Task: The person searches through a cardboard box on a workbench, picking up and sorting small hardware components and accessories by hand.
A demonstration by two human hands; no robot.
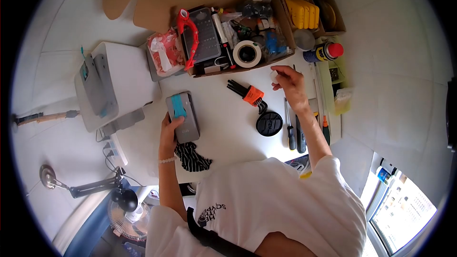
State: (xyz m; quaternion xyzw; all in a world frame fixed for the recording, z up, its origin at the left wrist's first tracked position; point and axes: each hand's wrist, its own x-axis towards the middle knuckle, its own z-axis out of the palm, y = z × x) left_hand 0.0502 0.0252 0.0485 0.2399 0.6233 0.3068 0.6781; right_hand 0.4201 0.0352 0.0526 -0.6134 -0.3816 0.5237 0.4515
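At the left of the white table, my left hand (169, 131) is wrapped round the near side of a grey case (188, 126) with a teal strip (178, 105) across it. My right hand (288, 84) is raised near the table's back right, its thumb and fingers pinching a small whitish piece (274, 77). Between my hands lie a set of black hex keys in an orange holder (253, 95) and a round black lens cap (269, 123). A striped black-and-white cloth (192, 157) lies just below the case.
An open cardboard box (228, 72) of tools and a tape roll (247, 54) stands at the back. Screwdrivers (291, 138) lie at the right, with a spray can (323, 52) behind. A white machine (131, 74) stands at the left, a black lamp (124, 200) below it.
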